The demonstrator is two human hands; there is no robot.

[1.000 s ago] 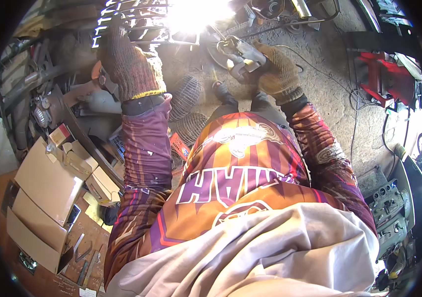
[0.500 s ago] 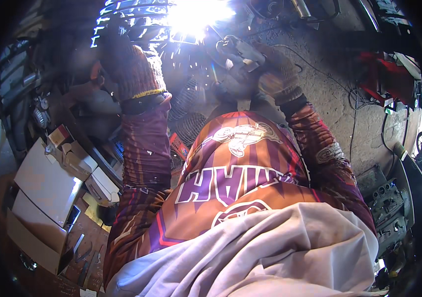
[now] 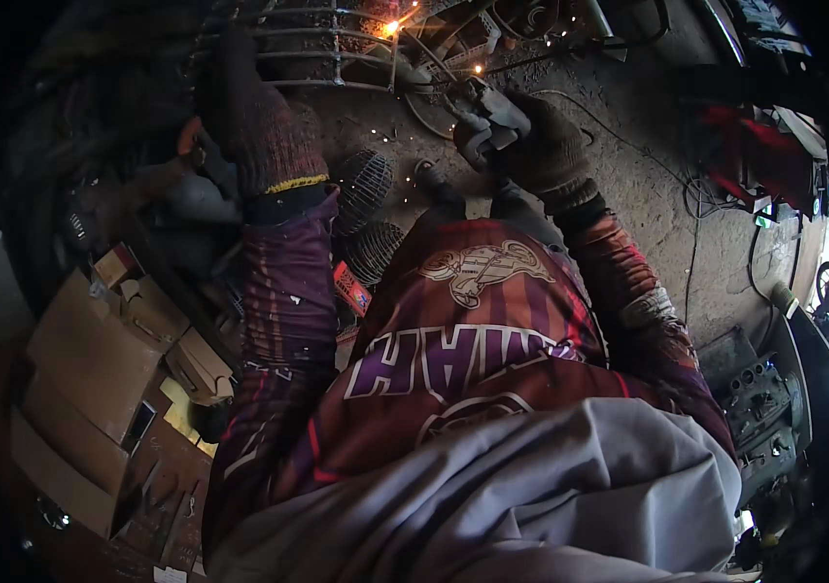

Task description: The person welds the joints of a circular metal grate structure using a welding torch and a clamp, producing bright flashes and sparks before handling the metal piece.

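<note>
My right hand (image 3: 546,148), in a knitted work glove, is closed around a welding electrode holder (image 3: 494,119). A thin welding rod (image 3: 426,51) runs from its jaws up toward a metal grille (image 3: 338,44) of bars and cross wires. At the grille's right corner a weld spot glows orange, and a few sparks fly below it. My left hand (image 3: 257,121), also gloved, reaches to the left part of the grille and appears to grip its bars. Its fingertips are dark and hard to make out.
Round wire fan guards (image 3: 364,185) lie on the concrete floor between my arms. Cardboard boxes (image 3: 94,360) stand at left. A cable (image 3: 628,146) crosses the floor at right, near a red object (image 3: 764,160). Metal machine parts (image 3: 759,403) sit at lower right.
The bright white arc has gone out, leaving a small orange glow and scattered sparks. My right hand with the electrode holder has shifted slightly down and right. The left hand has stayed in about the same place.
</note>
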